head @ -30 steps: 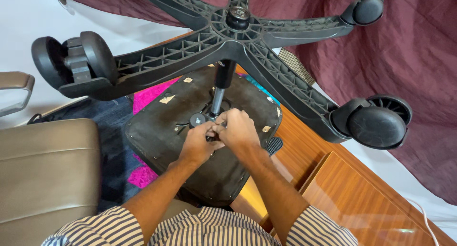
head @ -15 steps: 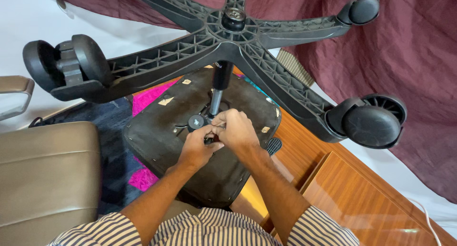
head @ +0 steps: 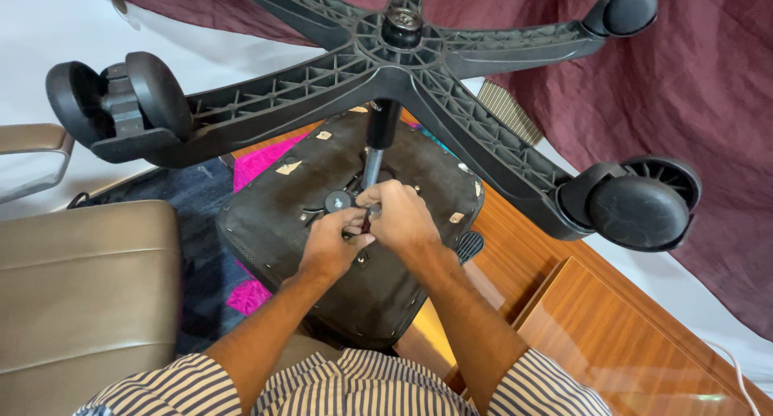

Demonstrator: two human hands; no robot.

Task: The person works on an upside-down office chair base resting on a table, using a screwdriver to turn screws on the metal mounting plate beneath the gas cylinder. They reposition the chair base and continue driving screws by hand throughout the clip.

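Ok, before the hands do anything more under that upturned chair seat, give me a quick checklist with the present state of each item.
1. Both hands at the work spot: ok. The left hand and right hand meet at the mechanism plate beneath the seat underside.
2. Tool identified: cannot tell. Something small and dark shows between the fingers, too hidden to name.
3. Seat supported: ok. It rests upside down on the wooden table.
4. Gas column seated in the base: ok, it runs up into the five-star base.
5. Casters clear of the arms: ok. The nearest caster hangs to the right, apart from the forearm.
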